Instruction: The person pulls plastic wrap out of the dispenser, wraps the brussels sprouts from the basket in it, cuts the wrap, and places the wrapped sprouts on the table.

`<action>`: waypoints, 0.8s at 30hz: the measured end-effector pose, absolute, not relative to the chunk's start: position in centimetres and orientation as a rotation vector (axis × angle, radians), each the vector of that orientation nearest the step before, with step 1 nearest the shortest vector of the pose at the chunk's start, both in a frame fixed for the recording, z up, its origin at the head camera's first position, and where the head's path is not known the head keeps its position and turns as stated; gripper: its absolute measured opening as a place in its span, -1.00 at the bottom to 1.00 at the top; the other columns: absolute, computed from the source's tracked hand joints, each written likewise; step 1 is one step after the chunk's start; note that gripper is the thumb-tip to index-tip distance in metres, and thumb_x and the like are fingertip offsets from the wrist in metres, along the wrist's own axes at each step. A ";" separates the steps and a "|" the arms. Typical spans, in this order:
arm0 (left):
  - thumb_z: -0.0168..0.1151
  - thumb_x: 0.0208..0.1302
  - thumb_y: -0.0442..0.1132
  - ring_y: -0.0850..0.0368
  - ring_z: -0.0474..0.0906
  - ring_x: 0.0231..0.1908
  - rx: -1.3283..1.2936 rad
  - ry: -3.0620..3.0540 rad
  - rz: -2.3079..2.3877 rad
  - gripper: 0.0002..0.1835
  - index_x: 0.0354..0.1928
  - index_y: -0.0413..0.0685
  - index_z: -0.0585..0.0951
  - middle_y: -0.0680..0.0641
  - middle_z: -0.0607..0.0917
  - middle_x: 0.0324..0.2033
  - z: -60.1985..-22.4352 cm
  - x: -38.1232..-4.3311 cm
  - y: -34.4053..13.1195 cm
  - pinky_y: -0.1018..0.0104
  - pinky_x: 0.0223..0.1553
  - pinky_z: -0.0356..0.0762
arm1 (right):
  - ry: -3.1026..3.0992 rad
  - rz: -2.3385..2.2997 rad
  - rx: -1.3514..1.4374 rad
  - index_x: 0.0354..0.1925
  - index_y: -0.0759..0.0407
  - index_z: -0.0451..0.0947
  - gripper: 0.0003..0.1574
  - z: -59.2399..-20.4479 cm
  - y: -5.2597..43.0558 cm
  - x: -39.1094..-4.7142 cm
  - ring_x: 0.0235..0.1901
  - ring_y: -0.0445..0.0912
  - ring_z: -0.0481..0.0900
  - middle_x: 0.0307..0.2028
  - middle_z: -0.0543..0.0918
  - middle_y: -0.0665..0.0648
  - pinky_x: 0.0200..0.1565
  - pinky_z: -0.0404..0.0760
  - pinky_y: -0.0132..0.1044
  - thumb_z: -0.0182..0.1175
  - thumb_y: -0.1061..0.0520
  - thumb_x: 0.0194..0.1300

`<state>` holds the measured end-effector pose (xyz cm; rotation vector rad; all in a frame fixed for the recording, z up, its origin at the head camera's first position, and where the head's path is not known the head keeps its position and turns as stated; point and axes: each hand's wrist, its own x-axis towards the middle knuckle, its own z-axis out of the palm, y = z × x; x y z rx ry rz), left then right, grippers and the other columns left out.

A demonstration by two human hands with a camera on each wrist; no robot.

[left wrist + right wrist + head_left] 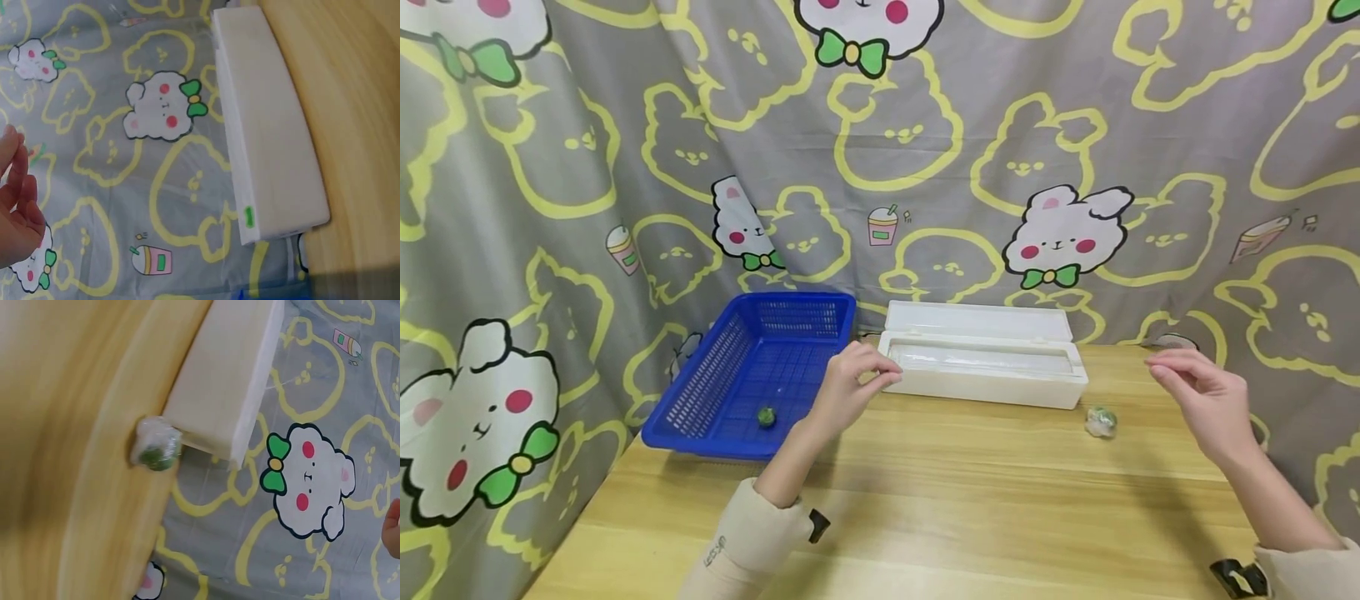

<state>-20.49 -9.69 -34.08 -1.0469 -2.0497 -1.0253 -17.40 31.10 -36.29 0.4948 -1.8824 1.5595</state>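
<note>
My left hand (850,383) is raised at the left end of a long white box (985,392), thumb and fingertips pinched together. At its right end, my right hand (1206,400) pinches likewise, level with the left. Both seem to hold a clear plastic film, nearly see-through; faint glints of the film (116,11) cross the curtain in the wrist views. The box's lid (977,321) stands raised, with clear wrap inside. On the table below the right hand lies a small green-and-white piece wrapped in film (1101,422). Fingers of the left hand (19,200) show in its wrist view.
A blue plastic basket (700,443) stands at the left, behind my left forearm, with a small green piece (766,417) in it. The wooden table (985,500) ends at a patterned curtain (925,208). Black straps (1236,577) sit at the cuffs.
</note>
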 end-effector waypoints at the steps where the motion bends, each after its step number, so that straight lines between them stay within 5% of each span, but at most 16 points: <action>1: 0.35 -0.08 -0.42 0.14 0.46 -0.43 -1.060 -2.054 -1.027 -0.95 -0.51 -0.18 0.65 -0.03 0.65 -0.54 -34.4 -20.3 -9.8 0.34 -0.41 0.40 | -1.898 1.574 0.512 -0.36 0.35 0.62 -0.68 -36.5 31.2 -17.1 -0.23 -0.31 0.54 -0.35 0.65 -0.12 -0.22 0.45 -0.64 0.04 0.62 0.07; 13: 0.30 0.02 -0.33 0.18 0.48 -0.39 -1.249 -2.092 -1.044 -0.96 -0.47 -0.15 0.64 0.02 0.65 -0.52 -38.2 -18.7 -11.2 0.42 -0.29 0.43 | -2.063 1.630 0.660 -0.30 0.30 0.62 -0.59 -38.2 32.1 -14.7 -0.21 -0.34 0.56 -0.28 0.64 -0.08 -0.15 0.44 -0.64 -0.01 0.64 0.08; 24: 0.24 0.10 -0.34 0.20 0.55 -0.38 -1.367 -2.247 -1.174 -0.96 -0.41 -0.17 0.63 -0.01 0.66 -0.45 -41.8 -17.3 -10.6 0.43 -0.24 0.51 | -2.340 1.302 0.574 -0.33 0.30 0.61 -0.70 -38.7 32.8 -13.8 -0.18 -0.42 0.50 -0.28 0.60 -0.21 -0.11 0.33 -0.68 0.08 0.58 0.07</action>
